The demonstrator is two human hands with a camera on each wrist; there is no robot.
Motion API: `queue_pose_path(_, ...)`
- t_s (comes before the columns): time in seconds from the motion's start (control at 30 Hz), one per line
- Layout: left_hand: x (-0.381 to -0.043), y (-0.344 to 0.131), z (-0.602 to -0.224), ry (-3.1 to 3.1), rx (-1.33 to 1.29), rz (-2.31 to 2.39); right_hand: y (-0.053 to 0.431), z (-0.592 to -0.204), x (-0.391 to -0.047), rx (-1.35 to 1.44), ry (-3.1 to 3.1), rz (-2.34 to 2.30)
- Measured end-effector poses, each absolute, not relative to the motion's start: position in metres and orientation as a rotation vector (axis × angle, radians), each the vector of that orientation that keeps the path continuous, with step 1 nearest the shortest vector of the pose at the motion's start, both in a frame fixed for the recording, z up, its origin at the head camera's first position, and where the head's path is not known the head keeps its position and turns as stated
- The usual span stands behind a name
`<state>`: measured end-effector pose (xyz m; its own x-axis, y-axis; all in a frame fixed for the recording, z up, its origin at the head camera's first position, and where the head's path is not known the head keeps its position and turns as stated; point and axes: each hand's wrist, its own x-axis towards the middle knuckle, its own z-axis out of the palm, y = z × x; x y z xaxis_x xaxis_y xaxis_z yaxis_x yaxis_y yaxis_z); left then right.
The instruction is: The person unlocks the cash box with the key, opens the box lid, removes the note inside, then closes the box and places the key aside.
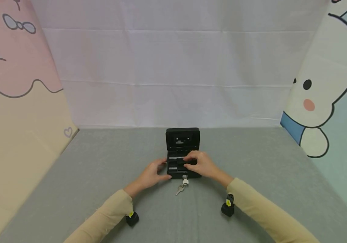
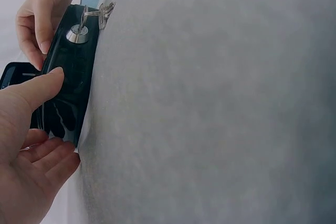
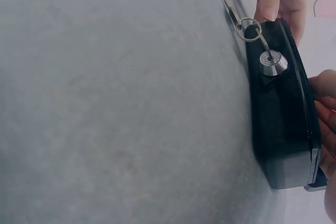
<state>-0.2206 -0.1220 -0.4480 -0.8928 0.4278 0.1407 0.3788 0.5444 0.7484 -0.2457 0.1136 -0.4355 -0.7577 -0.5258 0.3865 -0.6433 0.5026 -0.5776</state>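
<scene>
A black cash box (image 1: 184,175) with a compartmented tray (image 1: 172,161) stands on the table, its lid (image 1: 182,136) raised at the back. A metal lock (image 3: 273,64) on its front holds a key, and a second key (image 1: 180,189) hangs from the ring. My left hand (image 1: 152,173) is at the box's left side, thumb on the front near the corner, loosely spread fingers along the side. Over the right part of the tray is my right hand (image 1: 203,164). Its thumb and forefinger reach down into the compartments, with a gap between their tips.
Grey cloth (image 1: 100,162) covers the table. A plain white sheet (image 1: 173,67) hangs behind it, and printed cartoon sheets flank it on the left (image 1: 18,135) and right (image 1: 322,101). Small black cameras (image 1: 228,209) are strapped at both wrists.
</scene>
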Motion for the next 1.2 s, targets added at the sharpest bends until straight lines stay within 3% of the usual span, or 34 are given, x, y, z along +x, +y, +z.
queue_pose_path(0.5, -0.2219, -0.124, -0.4486, 2.705, 0.728, 1.285, 0.1107, -0.4346, -0.2516, 1.109, -2.575, 0.841)
queue_pose_path(1.2, -0.2218, -0.1239, -0.4496, 2.701, 0.718, 1.3, 0.1097, -0.4345, -0.2527, 1.138, -2.577, 0.854)
